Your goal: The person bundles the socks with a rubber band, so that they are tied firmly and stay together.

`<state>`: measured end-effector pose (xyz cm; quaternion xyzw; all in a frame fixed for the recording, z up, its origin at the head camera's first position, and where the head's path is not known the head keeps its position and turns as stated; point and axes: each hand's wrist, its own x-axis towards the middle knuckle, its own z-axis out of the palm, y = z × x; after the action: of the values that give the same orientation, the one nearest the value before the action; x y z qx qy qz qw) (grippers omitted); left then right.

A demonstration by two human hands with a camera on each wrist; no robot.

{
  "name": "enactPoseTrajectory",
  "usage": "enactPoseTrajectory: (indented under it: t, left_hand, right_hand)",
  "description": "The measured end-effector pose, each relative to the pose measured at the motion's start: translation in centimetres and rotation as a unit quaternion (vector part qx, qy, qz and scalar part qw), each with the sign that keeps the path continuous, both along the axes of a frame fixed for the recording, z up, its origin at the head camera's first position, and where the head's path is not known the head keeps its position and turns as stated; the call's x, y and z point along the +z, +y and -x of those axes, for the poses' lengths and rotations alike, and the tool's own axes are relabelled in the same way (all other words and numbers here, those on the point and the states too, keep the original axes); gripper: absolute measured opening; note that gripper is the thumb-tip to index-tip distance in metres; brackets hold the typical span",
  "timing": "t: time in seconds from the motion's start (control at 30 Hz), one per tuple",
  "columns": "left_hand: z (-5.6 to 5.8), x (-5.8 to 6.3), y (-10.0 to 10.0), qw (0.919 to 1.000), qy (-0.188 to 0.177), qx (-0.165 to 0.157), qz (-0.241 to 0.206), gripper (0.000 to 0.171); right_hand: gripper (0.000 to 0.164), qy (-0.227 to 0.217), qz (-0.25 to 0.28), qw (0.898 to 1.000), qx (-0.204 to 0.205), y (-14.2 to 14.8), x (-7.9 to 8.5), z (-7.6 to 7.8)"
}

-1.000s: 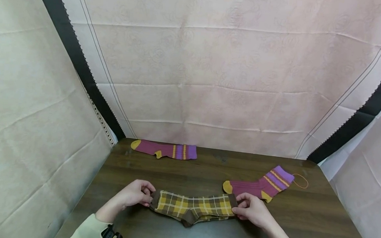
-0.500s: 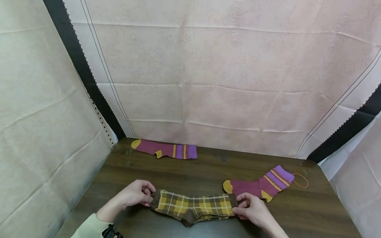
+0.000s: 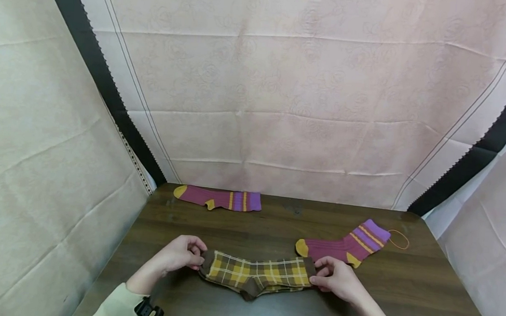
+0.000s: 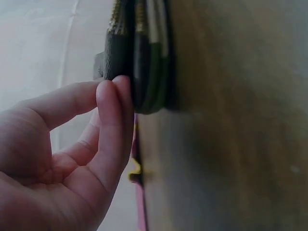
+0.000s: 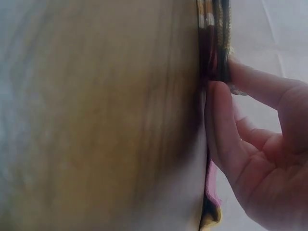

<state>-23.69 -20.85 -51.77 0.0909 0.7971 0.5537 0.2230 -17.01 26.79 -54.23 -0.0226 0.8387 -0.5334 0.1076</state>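
Stacked plaid socks [image 3: 259, 274] in yellow, brown and white lie at the near middle of the table, a dark brown heel pointing toward the person. My left hand [image 3: 182, 254] pinches their brown left end between thumb and fingers. Seen from the left wrist, the fingertips [image 4: 109, 91] meet at the upper layer of the dark end [image 4: 120, 53], and more layers lie below it. At the opposite end, my right hand [image 3: 337, 279] pinches the brown edge, its fingertips [image 5: 219, 94] close to the tabletop in the right wrist view.
Beyond my right hand lies a maroon sock [image 3: 330, 247] with yellow toe and heel and purple cuff, an orange loop [image 3: 400, 240] at its cuff. A matching sock [image 3: 220, 199] lies along the back edge of the wooden table [image 3: 275, 227]. Pale cloth walls [image 3: 282, 106] surround it.
My left hand has risen slightly at the left end of the plaid socks. The right hand and the maroon socks stay where they were.
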Motion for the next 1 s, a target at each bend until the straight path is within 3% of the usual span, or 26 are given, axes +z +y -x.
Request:
enactPoseTrajectory:
  t: [0.27, 0.43, 0.7, 1.0]
  left_hand:
    - [0.2, 2.1, 0.0, 0.9963, 0.065, 0.054, 0.014, 0.029]
    - [0.7, 3.2, 1.4, 0.9943, 0.090, 0.051, -0.024, 0.030]
    - [0.8, 3.1, 7.4, 0.9942, 0.083, -0.005, -0.069, 0.029]
    - [1.0, 2.4, 14.6, 0.9937, 0.046, -0.046, -0.091, 0.030]
  right_hand:
    - [0.037, -0.011, 0.038, 0.997, 0.073, 1.3, 0.5, 0.4]
    - [0.038, 0.003, 0.039, 0.995, 0.088, 3.0, 1.3, 0.6]
    - [0.044, 0.034, 0.030, 0.998, 0.047, 6.3, 2.4, 1.5]
    - [0.044, 0.051, -0.001, 0.998, -0.033, 9.4, 2.4, 2.1]
